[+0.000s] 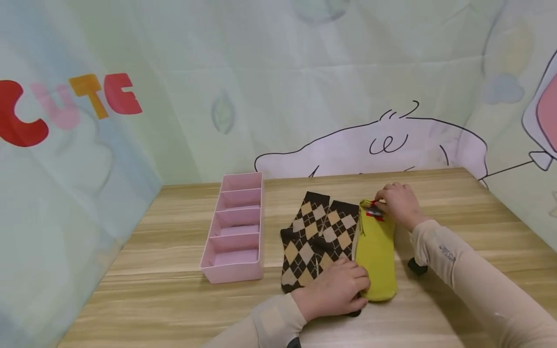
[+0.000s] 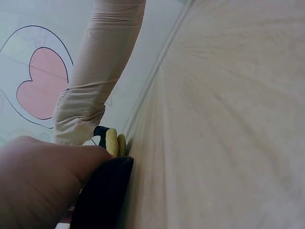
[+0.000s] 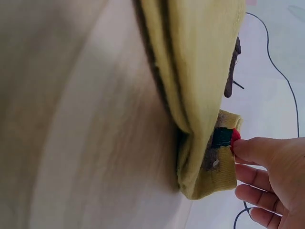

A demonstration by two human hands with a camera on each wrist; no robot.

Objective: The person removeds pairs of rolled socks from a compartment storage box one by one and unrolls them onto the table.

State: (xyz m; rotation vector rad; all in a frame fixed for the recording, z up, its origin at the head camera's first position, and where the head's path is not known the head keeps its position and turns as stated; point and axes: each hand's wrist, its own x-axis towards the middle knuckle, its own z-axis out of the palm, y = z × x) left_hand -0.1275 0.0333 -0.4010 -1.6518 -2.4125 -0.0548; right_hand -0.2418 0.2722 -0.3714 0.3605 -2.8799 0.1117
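Note:
Two brown-and-tan argyle socks [image 1: 300,232] lie side by side on the wooden table, dark cuffs toward the back wall. To their right is a folded yellow sock [image 1: 375,256], its toe toward me. My right hand [image 1: 399,205] pinches its far end between thumb and fingers, at a red and dark patch. That end is lifted and bent over in the right wrist view. My left hand [image 1: 335,288] rests over the lower part of the right argyle sock, fingertips right at the yellow sock's left edge. A dark sock toe [image 2: 102,193] shows beneath it in the left wrist view.
A pink divided box [image 1: 232,275] with several compartments stands left of the socks. A small black thing [image 1: 417,266] shows by my right forearm. A printed cloth backdrop [image 1: 196,96] rises behind the table [image 1: 165,290].

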